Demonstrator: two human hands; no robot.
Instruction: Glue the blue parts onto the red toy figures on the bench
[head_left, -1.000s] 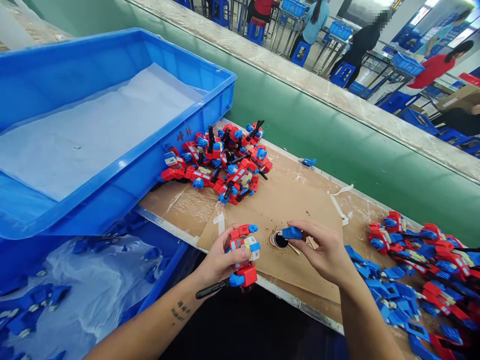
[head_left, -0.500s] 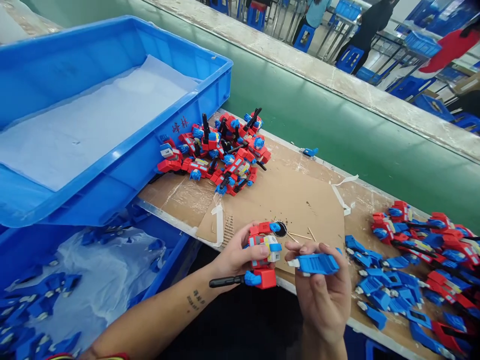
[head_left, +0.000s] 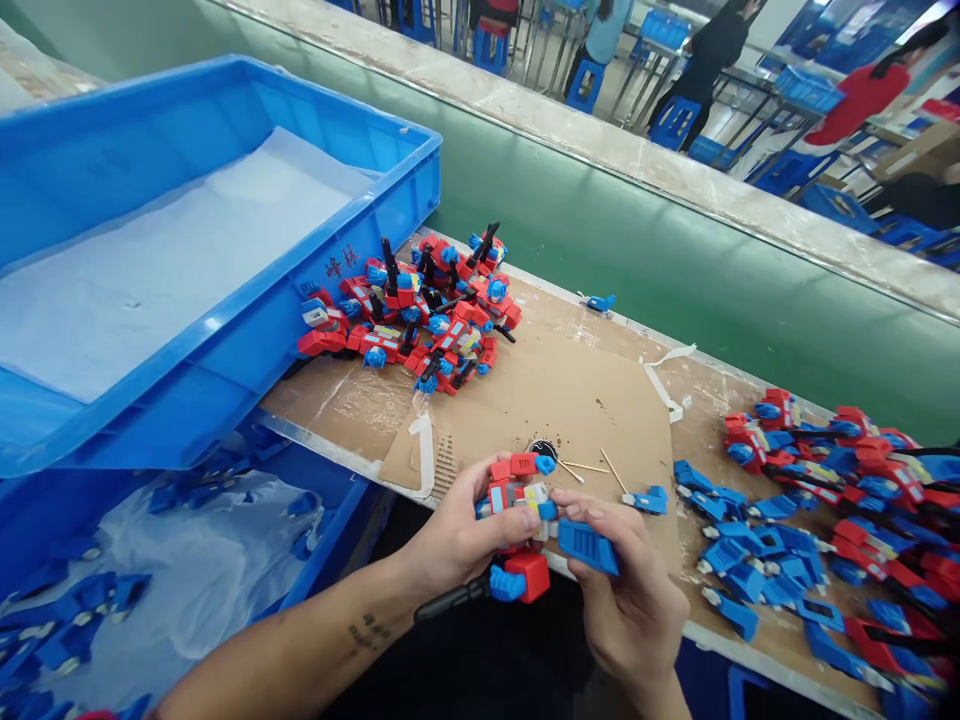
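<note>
My left hand (head_left: 469, 540) is wrapped round the torso of a toy robot (head_left: 499, 497), red with blue fists and a black gun at its near arm. In my right hand (head_left: 634, 585) a blue toy leg (head_left: 586, 545) is pinched between thumb and fingers. Its light-coloured end is against the lower side of the torso; whether the joint is seated I cannot tell. Another blue leg (head_left: 649, 500) lies on the cardboard just beyond my right hand.
Red-and-blue toy robots (head_left: 450, 320) are heaped beside a large blue tray (head_left: 360, 235). Loose blue legs (head_left: 750, 560) and more robots (head_left: 855, 450) lie at right. A small black-filled dish (head_left: 543, 452) and cotton swabs (head_left: 589, 466) rest on the cardboard (head_left: 570, 380). A lower blue bin (head_left: 330, 560) holds parts.
My right hand has moved left and brought the blue leg against the robot's torso. A second leg now shows on the cardboard where that hand was. The view has shifted slightly.
</note>
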